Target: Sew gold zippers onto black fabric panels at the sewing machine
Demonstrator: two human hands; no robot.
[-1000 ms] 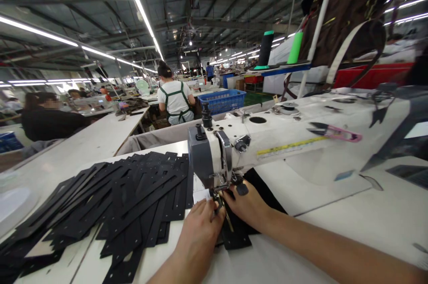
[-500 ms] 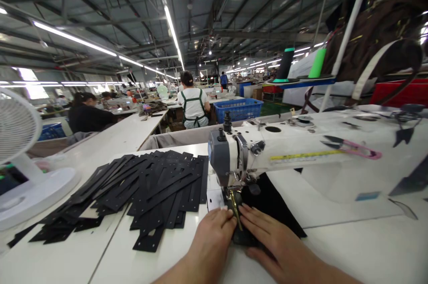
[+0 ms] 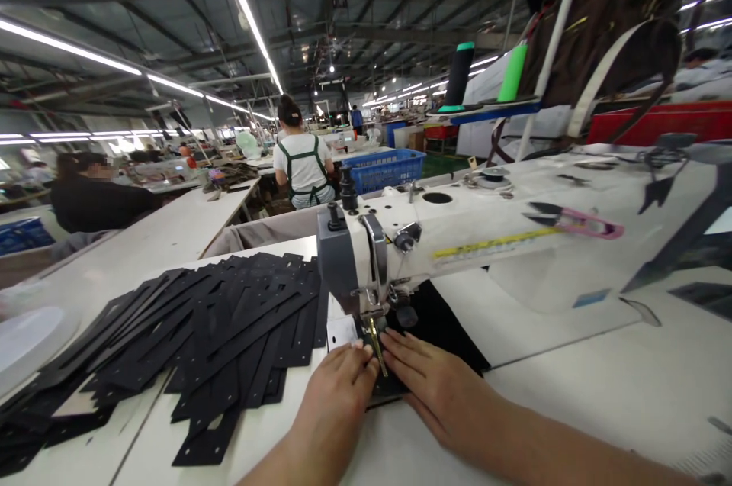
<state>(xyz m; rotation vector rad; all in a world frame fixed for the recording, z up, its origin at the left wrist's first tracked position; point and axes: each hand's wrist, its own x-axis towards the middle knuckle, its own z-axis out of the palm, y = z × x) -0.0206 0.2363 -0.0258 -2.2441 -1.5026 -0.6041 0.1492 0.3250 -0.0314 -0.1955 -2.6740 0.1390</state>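
Observation:
A gold-toothed zipper [image 3: 377, 349] on a black fabric piece [image 3: 389, 390] lies under the head of a white sewing machine [image 3: 371, 257]. My left hand [image 3: 337, 402] is closed at the left edge of this piece, fingers bent and pressed together beside the zipper. What lies beneath those fingertips is partly hidden. To the right of the zipper, my right hand [image 3: 438, 379] rests open, its fingers stretched out flat on the black material. A larger black panel [image 3: 451, 326] spreads behind the right hand, beneath the machine arm.
Black strips with holes [image 3: 240, 333] lie heaped on the table left of the machine. Pink-handled thread snips [image 3: 589, 223] and a yellow tape measure [image 3: 492, 242] are on the machine arm. Thread cones [image 3: 459, 78] stand behind. Ahead, a person [image 3: 303, 158] sits near a blue basket [image 3: 383, 169].
The whole view has swung to the right, so machine, hands and strips sit further left, and the fan has mostly left the picture. Both hands keep nearly the same place beside the zipper.

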